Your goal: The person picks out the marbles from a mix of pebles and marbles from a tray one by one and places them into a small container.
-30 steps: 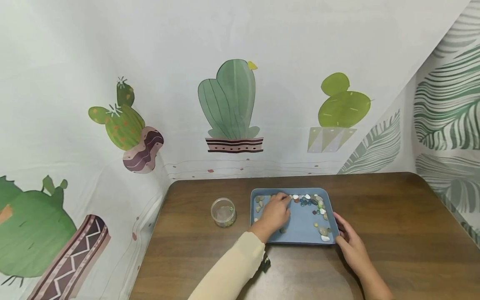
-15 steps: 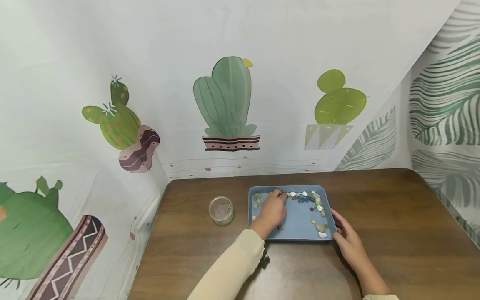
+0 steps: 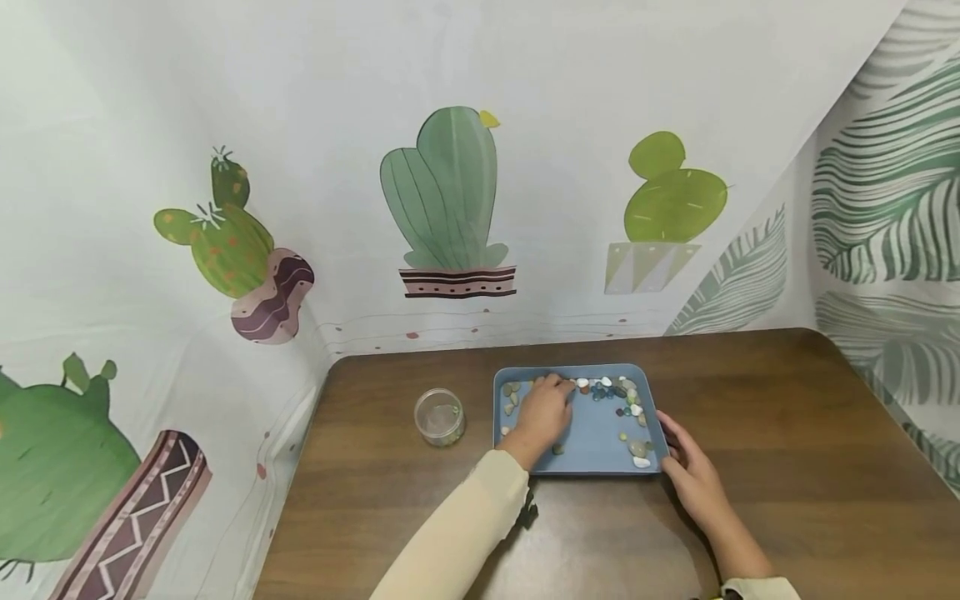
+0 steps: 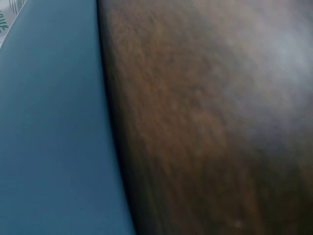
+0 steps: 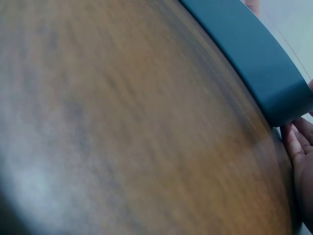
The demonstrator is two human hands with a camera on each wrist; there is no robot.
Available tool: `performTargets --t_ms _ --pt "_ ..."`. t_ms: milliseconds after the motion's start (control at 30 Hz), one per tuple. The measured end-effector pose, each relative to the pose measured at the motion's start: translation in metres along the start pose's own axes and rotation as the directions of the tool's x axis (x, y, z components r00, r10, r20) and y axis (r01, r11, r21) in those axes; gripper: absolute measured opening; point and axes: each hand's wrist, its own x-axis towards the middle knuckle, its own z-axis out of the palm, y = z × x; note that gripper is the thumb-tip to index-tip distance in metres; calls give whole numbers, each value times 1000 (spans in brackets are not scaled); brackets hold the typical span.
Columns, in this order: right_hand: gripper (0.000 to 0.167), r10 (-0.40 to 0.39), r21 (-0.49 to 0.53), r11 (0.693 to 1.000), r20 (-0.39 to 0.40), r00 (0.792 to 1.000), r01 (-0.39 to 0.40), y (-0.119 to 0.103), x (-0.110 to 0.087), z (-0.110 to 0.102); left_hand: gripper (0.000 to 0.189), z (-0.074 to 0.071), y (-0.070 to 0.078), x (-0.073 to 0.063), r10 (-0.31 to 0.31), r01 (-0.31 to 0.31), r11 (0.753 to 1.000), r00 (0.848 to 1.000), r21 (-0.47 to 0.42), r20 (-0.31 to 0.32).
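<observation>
Many pebbles [image 3: 637, 448] in blue tray [image 3: 596, 429]

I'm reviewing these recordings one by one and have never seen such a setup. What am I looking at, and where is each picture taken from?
There is no machine, just a person's two hands. The wide picture comes from a head camera looking forward and down; the two close ones come from wrist cameras and show mostly tray wall and table.

On the brown table sit a clear round container and a blue tray with small stones in it. The right hand grips the tray's right side. The left hand reaches inside; whether it pinches a stone is hidden.
</observation>
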Motion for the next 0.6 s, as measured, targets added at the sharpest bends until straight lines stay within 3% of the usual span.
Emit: performTargets --t_ms 600 --pt "65 31 -35 999 22 999 -30 0 1 -2 15 -1 -2 3 4 -6 998 1000 -65 -29"
